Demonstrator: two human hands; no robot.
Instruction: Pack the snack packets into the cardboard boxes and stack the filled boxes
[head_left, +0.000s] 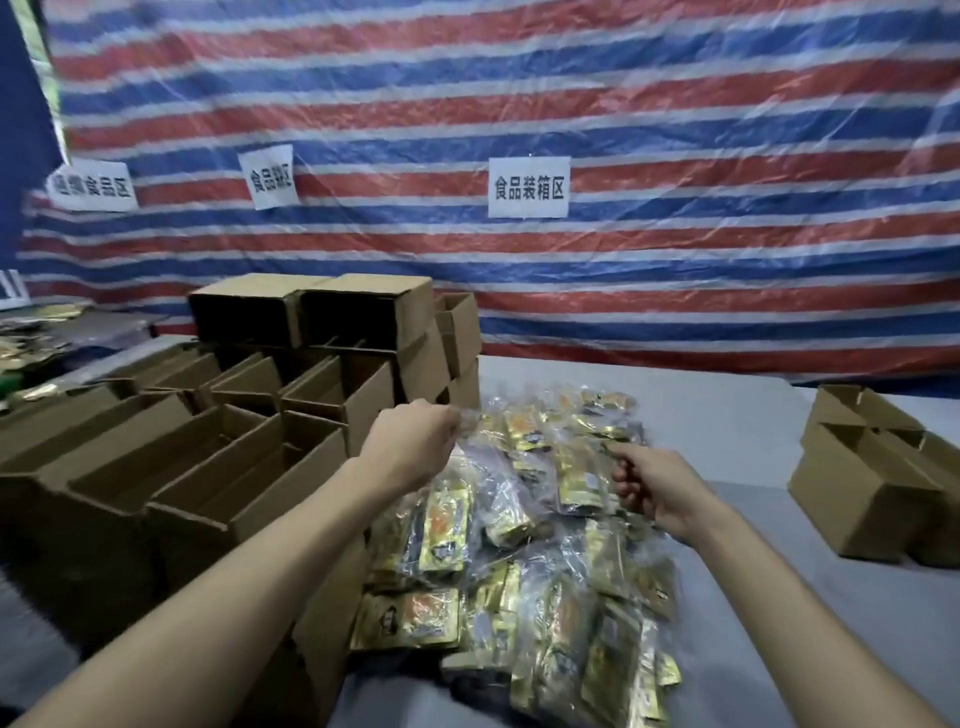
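Our left hand (415, 441) pinches the wrap (470, 431) over the packets (441, 525). Our right hand (657, 488) grips wrap too, boxes (249, 467) at left.

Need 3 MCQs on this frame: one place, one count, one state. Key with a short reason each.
1. The large group of open boxes stands:
A) left of the packet pile
B) on top of it
C) behind the tarp

2. Paper signs on the tarp:
A) one
B) three
C) six

3. The left hand and right hand are:
A) flat on the table
B) gripping the packet pile
C) lifting a box

Key: 1A, the boxes fill the left side beside the pile; 2B, three white sheets show; 3B, both hands' fingers curl on its clear wrap.
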